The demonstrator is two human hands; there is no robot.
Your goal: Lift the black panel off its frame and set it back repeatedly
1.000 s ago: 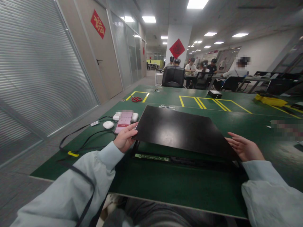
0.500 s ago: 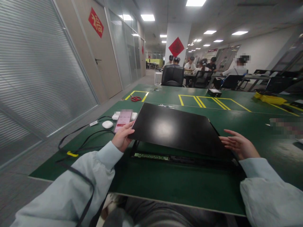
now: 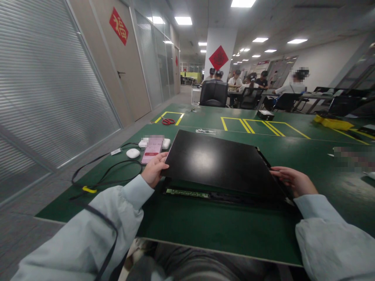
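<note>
Since the earlier frame, the left hand [image 3: 154, 173] has kept its hold. The black panel [image 3: 216, 164] has shifted only slightly, and the right hand [image 3: 293, 181] has closed in from open air onto the panel's right edge.

The left hand grasps the panel's near left corner, thumb on top. The phone [image 3: 152, 150] lies just beyond it, toward the bench's [image 3: 222, 230] left edge.

The panel is at mid-bench. It is tilted, with its near edge raised above a dark frame [image 3: 234, 198] and a green circuit strip [image 3: 187, 193] exposed beneath.

We judge the work to be midway: the panel is neither flat on the frame nor clear of it. Its face is glossy and unmarked, and it reflects a ceiling light.

The right hand's fingers curl against the right edge. We cannot tell whether they grip it.
</note>
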